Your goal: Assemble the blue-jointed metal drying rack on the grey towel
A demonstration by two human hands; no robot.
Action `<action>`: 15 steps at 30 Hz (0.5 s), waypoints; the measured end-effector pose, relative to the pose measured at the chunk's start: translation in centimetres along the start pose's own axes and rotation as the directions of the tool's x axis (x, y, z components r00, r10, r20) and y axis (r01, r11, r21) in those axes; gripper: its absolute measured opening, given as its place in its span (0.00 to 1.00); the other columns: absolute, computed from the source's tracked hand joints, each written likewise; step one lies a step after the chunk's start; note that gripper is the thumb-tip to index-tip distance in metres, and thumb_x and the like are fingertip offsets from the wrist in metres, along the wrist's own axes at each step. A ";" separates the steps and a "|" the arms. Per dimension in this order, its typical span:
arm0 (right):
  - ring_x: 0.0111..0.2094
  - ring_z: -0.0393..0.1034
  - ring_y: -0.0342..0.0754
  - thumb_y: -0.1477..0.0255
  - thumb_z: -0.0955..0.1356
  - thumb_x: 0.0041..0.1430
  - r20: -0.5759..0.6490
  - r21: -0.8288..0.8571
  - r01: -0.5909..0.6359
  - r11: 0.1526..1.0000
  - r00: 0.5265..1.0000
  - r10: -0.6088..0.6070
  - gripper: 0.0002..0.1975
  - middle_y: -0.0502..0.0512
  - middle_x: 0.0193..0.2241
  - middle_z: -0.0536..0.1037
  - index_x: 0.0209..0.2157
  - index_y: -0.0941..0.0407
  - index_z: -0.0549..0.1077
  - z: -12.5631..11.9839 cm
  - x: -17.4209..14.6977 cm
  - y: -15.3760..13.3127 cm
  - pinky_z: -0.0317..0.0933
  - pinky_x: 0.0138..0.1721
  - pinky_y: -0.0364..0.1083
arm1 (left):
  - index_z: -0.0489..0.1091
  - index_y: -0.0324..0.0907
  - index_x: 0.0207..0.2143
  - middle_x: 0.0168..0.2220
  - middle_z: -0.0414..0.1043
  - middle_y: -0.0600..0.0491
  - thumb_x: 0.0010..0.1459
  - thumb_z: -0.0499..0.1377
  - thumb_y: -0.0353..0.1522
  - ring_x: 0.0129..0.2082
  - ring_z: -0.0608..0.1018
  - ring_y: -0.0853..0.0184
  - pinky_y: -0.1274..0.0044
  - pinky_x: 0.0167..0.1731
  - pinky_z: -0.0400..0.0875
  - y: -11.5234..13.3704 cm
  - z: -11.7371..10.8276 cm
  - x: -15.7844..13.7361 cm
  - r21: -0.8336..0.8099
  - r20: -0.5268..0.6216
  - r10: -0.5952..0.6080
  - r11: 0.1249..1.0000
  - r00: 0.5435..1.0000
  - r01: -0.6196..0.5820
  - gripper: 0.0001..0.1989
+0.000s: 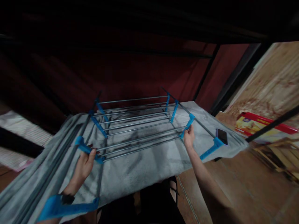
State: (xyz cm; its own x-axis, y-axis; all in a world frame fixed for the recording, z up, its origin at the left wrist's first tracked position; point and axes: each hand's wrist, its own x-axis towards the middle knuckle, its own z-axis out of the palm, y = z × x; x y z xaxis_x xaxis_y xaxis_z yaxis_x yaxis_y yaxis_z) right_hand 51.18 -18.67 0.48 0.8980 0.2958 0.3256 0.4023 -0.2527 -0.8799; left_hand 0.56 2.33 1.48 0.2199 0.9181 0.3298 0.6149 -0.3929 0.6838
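Your drying rack [137,124], thin grey metal rods joined by bright blue plastic brackets, lies flat on a grey towel [144,165]. Your left hand [84,163] grips a blue bracket at its near-left corner; your right hand [189,137] grasps a bracket on its right rail. A phone [222,136] rests just right of the rack.

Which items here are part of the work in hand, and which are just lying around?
In use:
left hand gripping a blue bracket
right hand on another bracket
drying rack
grey cloth draped over it

Lying about:
phone on the cloth
red box
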 end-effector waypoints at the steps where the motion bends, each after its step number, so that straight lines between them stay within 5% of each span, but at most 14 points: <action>1: 0.58 0.68 0.54 0.69 0.59 0.55 -0.003 0.054 0.006 0.999 1.000 -0.006 0.34 0.66 0.59 0.71 0.64 0.61 0.63 0.1 0.2 0.4 0.60 0.61 0.54 | 0.63 0.46 0.37 0.38 0.73 0.52 0.60 0.49 0.55 0.46 0.76 0.54 0.56 0.54 0.71 0.3 0.1 -0.3 -0.041 -0.016 -0.012 0.999 1.000 0.011 0.23; 6: 0.55 0.68 0.53 0.69 0.65 0.50 -0.053 0.275 -0.048 0.960 0.996 0.065 0.36 0.63 0.56 0.71 0.63 0.58 0.61 1.4 1.7 3.3 0.59 0.61 0.56 | 0.63 0.38 0.54 0.54 0.70 0.42 0.63 0.51 0.51 0.54 0.73 0.56 0.65 0.57 0.67 1.3 0.4 -1.2 -0.234 -0.002 -0.046 0.971 0.999 0.045 0.28; 15: 0.49 0.70 0.57 0.69 0.69 0.44 0.003 0.237 0.032 0.971 0.999 -0.033 0.33 0.63 0.49 0.73 0.56 0.54 0.66 1.3 3.0 5.8 0.61 0.55 0.57 | 0.61 0.38 0.60 0.50 0.73 0.41 0.64 0.54 0.46 0.52 0.75 0.54 0.60 0.58 0.67 1.0 0.2 -1.7 -0.277 -0.003 0.052 0.959 0.999 -0.051 0.29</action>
State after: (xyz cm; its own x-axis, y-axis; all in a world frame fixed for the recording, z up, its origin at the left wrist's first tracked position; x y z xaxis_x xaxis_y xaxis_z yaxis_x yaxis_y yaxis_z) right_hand 55.96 -18.00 -4.10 0.8838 0.3064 0.3537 0.3767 -0.0173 -0.9262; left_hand 0.91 0.42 1.48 0.2496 0.8963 0.3666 0.3687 -0.4381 0.8198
